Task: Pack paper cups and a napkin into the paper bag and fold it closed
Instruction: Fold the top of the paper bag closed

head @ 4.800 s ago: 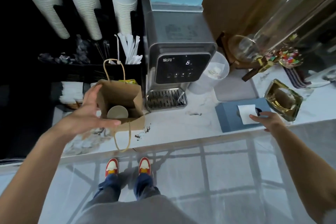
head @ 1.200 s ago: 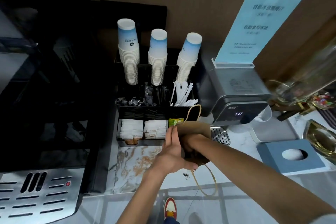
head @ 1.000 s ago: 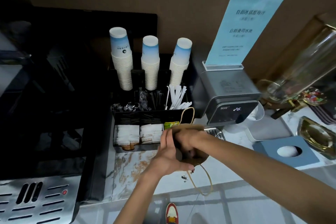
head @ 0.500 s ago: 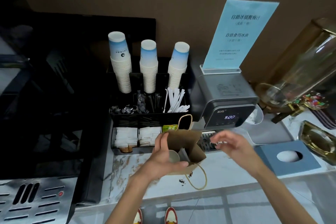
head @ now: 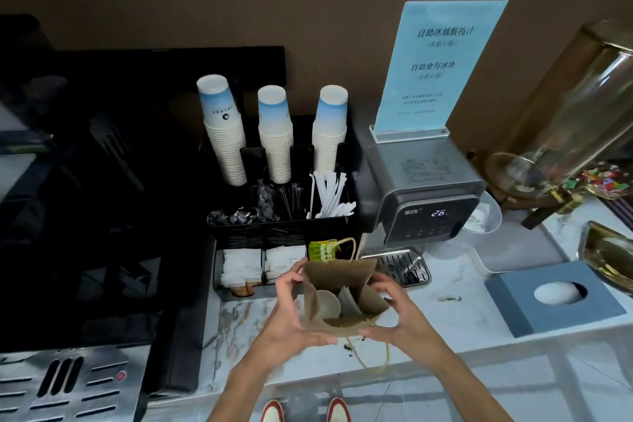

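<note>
A brown paper bag [head: 337, 276] stands open on the marble counter [head: 455, 325] in front of me. Inside it I see a white paper cup [head: 327, 302] and a folded white napkin [head: 348, 301] beside the cup. My left hand [head: 291, 322] grips the bag's left side, thumb on the near edge and fingers at the far corner. My right hand [head: 399, 313] holds the bag's right side the same way. The bag's top is spread open between both hands.
Three stacks of paper cups [head: 274, 137] stand in a black organiser [head: 281, 226] with straws and sachets behind the bag. A grey dispenser [head: 424, 188] stands to the right. A blue tissue box [head: 551, 298] sits further right, a gold tray [head: 609, 253] beyond it, a black machine [head: 85, 250] on the left.
My right hand pushed the napkin into the bag, drew out to the right, and has now come back to grip the bag's right side. The left hand kept hold of the left side.
</note>
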